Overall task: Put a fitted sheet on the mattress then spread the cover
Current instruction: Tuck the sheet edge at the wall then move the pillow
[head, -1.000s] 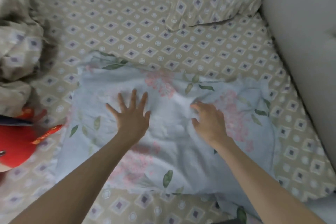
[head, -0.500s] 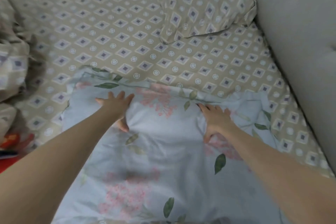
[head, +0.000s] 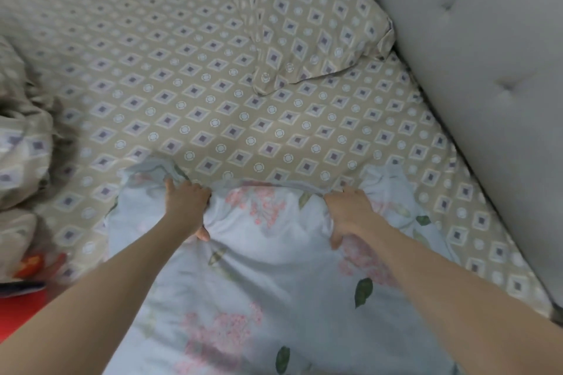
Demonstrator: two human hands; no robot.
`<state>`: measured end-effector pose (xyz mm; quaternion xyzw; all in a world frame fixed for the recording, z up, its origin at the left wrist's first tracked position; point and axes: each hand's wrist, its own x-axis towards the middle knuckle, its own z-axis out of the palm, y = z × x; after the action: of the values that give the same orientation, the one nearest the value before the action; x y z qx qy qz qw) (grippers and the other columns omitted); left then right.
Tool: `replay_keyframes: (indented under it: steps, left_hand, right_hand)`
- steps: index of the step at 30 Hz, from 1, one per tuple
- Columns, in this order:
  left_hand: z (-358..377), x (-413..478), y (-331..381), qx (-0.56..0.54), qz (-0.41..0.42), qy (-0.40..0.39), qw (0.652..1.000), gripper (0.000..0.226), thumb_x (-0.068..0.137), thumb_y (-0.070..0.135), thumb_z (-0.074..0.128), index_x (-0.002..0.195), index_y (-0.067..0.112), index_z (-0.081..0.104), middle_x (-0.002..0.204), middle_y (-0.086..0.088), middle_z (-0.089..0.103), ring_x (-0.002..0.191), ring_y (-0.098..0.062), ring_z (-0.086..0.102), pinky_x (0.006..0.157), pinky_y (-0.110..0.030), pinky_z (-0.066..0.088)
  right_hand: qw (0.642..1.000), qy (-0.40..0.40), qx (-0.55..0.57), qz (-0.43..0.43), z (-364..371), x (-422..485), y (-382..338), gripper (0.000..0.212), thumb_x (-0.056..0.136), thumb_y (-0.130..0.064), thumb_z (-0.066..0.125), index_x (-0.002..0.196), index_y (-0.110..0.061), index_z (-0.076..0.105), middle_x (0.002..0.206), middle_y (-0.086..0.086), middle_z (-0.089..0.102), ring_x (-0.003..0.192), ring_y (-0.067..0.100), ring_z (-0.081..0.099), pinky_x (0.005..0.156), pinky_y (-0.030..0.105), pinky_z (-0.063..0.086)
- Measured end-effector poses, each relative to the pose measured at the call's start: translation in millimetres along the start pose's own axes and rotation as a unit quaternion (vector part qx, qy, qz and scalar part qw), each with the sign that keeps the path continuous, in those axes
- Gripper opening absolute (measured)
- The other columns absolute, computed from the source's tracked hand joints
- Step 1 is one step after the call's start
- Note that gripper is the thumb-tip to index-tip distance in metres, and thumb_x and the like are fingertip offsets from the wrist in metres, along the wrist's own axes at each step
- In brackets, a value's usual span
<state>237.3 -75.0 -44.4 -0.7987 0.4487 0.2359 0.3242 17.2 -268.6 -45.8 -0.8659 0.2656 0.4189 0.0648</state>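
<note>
A light blue floral sheet (head: 274,268) lies folded on the bed, over a beige sheet (head: 189,85) with a diamond pattern that covers the mattress. My left hand (head: 187,207) grips the floral sheet at its far edge, fingers curled over the fold and thumb underneath. My right hand (head: 347,211) grips the same far edge further right, and the cloth bunches up between the two hands. Both forearms reach forward across the floral sheet.
A pillow (head: 307,27) in the same beige pattern lies at the head of the bed by the padded grey headboard (head: 487,70). A bunched beige cover (head: 21,146) sits at the left edge. A red soft toy (head: 21,289) shows at lower left.
Both hands have slid from the middle of the floral sheet to its far edge and closed on it. The left hand went from flat with spread fingers to gripping.
</note>
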Motion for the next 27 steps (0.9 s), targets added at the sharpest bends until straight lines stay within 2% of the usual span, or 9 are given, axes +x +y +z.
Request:
replay_keyframes:
  steps: [4, 6, 8, 10, 11, 18, 23, 25, 27]
  left_hand:
    - [-17, -44, -5, 0.011, 0.014, 0.015, 1.000, 0.077, 0.067, 0.062, 0.072, 0.129, 0.023, 0.046, 0.133, 0.004, 0.044, 0.131, -0.019, 0.036, 0.111, -0.040, 0.025]
    - [-26, -67, -9, 0.011, 0.023, 0.024, 0.999, 0.078, 0.066, 0.062, 0.072, 0.128, 0.020, 0.048, 0.131, 0.003, 0.043, 0.128, -0.019, 0.039, 0.104, -0.034, 0.033]
    - [-40, -92, -14, -0.019, 0.028, 0.012, 0.999, 0.064, 0.066, 0.056, 0.076, 0.115, 0.020, 0.055, 0.119, 0.005, 0.054, 0.118, -0.017, 0.051, 0.090, -0.028, 0.040]
    - [-55, -114, -18, -0.038, 0.028, -0.005, 0.999, 0.051, 0.068, 0.049, 0.080, 0.104, 0.022, 0.057, 0.105, 0.006, 0.060, 0.107, -0.015, 0.059, 0.074, -0.025, 0.041]
    - [-65, -126, -19, -0.036, 0.027, -0.002, 0.999, 0.048, 0.069, 0.046, 0.080, 0.104, 0.021, 0.058, 0.104, 0.006, 0.061, 0.105, -0.015, 0.060, 0.072, -0.024, 0.040]
    - [-135, -193, -18, 0.040, 0.042, 0.122, 0.991, 0.043, 0.073, 0.045, 0.076, 0.107, 0.023, 0.060, 0.108, 0.006, 0.063, 0.103, -0.015, 0.061, 0.068, -0.024, 0.035]
    - [-203, -218, 8, 0.113, 0.061, 0.192, 0.973, 0.036, 0.080, 0.035, 0.074, 0.109, 0.021, 0.059, 0.109, 0.005, 0.061, 0.103, -0.015, 0.061, 0.068, -0.024, 0.036]
    - [-227, -219, 22, 0.144, 0.062, 0.222, 0.962, 0.028, 0.084, 0.026, 0.069, 0.111, 0.021, 0.060, 0.111, 0.006, 0.061, 0.105, -0.015, 0.061, 0.068, -0.024, 0.035]
    - [-255, -214, 41, 0.177, 0.069, 0.239, 0.952, 0.027, 0.088, 0.018, 0.061, 0.115, 0.018, 0.060, 0.113, 0.005, 0.061, 0.107, -0.016, 0.060, 0.071, -0.025, 0.037]
  right_hand:
    - [0.999, -0.009, 0.026, -0.015, -11, -49, 4, 0.065, 0.057, -0.048, 0.085, 0.112, -0.022, 0.061, 0.105, -0.003, 0.066, 0.096, 0.017, 0.062, 0.075, 0.027, 0.048]
    - [0.999, -0.022, 0.039, -0.015, -15, -77, 5, 0.060, 0.059, -0.047, 0.085, 0.109, -0.021, 0.063, 0.104, -0.002, 0.066, 0.095, 0.018, 0.063, 0.073, 0.027, 0.048]
    - [0.998, -0.031, 0.055, -0.020, -20, -110, 6, 0.061, 0.060, -0.047, 0.084, 0.110, -0.021, 0.062, 0.107, -0.002, 0.065, 0.099, 0.018, 0.062, 0.071, 0.026, 0.044]
    - [0.997, -0.032, 0.068, -0.028, -24, -137, 8, 0.061, 0.061, -0.047, 0.084, 0.111, -0.021, 0.062, 0.109, -0.002, 0.065, 0.098, 0.018, 0.062, 0.070, 0.025, 0.042]
    - [0.997, -0.026, 0.074, -0.028, -27, -152, 9, 0.060, 0.061, -0.046, 0.084, 0.111, -0.020, 0.062, 0.109, -0.002, 0.065, 0.098, 0.018, 0.062, 0.069, 0.025, 0.042]
    - [0.990, 0.042, 0.134, 0.020, -40, -249, 26, 0.057, 0.059, -0.049, 0.084, 0.104, -0.018, 0.065, 0.103, 0.000, 0.067, 0.087, 0.017, 0.061, 0.073, 0.027, 0.049]
    - [0.971, 0.082, 0.223, 0.034, -31, -301, 54, 0.063, 0.058, -0.047, 0.084, 0.111, -0.022, 0.060, 0.108, -0.003, 0.065, 0.092, 0.017, 0.061, 0.084, 0.032, 0.053]
    - [0.962, 0.088, 0.256, 0.031, -28, -313, 66, 0.057, 0.060, -0.046, 0.085, 0.107, -0.025, 0.061, 0.098, -0.007, 0.064, 0.075, 0.010, 0.056, 0.072, 0.026, 0.049]
    - [0.950, 0.081, 0.299, 0.034, -22, -319, 84, 0.039, 0.062, -0.042, 0.086, 0.088, -0.028, 0.061, 0.077, -0.010, 0.060, 0.056, 0.005, 0.049, 0.055, 0.024, 0.045]
